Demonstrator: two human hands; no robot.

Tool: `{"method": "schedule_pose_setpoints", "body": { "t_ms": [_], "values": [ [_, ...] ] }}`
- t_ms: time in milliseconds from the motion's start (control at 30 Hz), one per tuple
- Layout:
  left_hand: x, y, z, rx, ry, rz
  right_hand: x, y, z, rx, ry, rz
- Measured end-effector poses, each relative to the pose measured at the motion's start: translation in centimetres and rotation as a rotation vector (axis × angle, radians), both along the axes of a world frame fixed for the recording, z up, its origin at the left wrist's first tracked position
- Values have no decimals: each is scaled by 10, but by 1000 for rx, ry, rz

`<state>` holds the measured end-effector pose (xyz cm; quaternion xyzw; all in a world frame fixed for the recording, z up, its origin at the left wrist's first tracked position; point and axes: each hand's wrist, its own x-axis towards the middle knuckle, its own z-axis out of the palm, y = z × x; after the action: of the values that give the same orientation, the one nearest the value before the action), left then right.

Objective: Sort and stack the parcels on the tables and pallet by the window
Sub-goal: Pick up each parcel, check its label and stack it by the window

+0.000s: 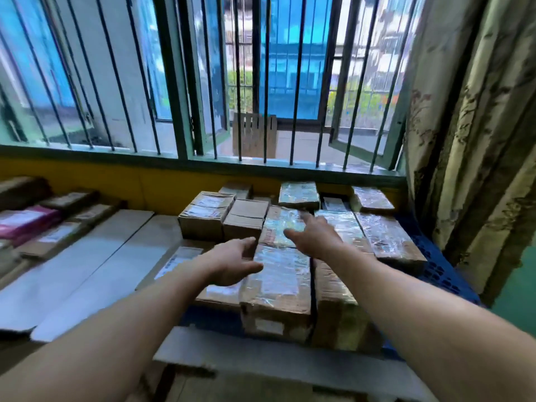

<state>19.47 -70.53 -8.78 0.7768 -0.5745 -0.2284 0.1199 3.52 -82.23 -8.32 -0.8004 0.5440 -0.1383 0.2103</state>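
Several brown cardboard parcels, many wrapped in shiny clear tape, are packed side by side on a blue plastic pallet (443,274) under the barred window. My left hand (232,262) hovers with relaxed fingers over the left edge of a taped parcel (278,274) near the front. My right hand (313,233) reaches with spread fingers over a taped parcel (278,224) in the middle row. Neither hand holds anything. Two plain boxes (246,219) and a labelled box (206,213) stand behind my left hand.
Long flat white cartons (87,265) lie to the left, with a pink parcel (26,219) and flat brown parcels (58,236) beyond them. A patterned curtain (478,140) hangs at the right. The yellow wall (116,181) closes the back.
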Motion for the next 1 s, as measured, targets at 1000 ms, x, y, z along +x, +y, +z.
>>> {"method": "schedule_pose_setpoints", "body": {
  "t_ms": [1000],
  "values": [
    [494, 267, -72, 47, 7, 863, 594, 177, -59, 221, 44, 780]
  ]
}}
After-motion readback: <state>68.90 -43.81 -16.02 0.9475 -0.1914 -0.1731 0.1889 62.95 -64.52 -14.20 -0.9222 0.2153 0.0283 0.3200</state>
